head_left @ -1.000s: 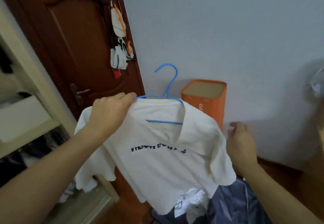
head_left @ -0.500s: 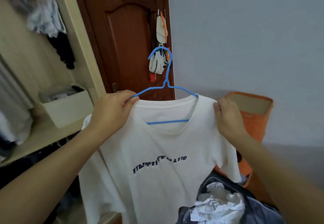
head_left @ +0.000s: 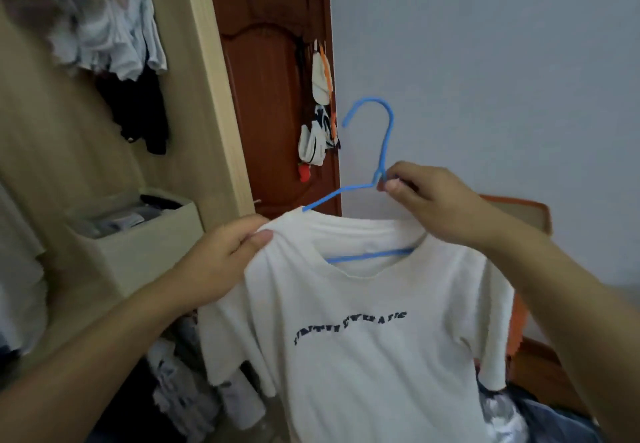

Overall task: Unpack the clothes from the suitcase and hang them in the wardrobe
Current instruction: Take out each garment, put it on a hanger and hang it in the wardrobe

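A: Where are the hands?

B: The right hand (head_left: 427,200) pinches the neck of the blue hanger (head_left: 382,151), thumb and fingers closed just under the hook. The left hand (head_left: 225,255) grips the white T-shirt (head_left: 363,338) at its left shoulder, thumb pressed on the cloth.

A: And the shirt itself?

B: It hangs on the hanger, held up in the air between the two hands; the hanger's bottom bar shows through the neckline. One wire arm sticks out bare above the left shoulder, so that side looks not fully seated.

A: Which step would you call it?

B: Dressing the hanger is nearly done. I judge the left hand is tugging the shoulder over the wire.

A: What lies around?

B: The open wardrobe (head_left: 207,96) is to the left, with clothes on its rail (head_left: 114,40) blurred at the top and a pale box (head_left: 145,241) on a shelf. A brown door (head_left: 270,96) stands behind. The suitcase is not clearly in view; dark fabric shows at the bottom right corner.

A: Next move?

B: Probably settle that shoulder, then swing left and lift the hook up to the rail, finding a gap among the garments.
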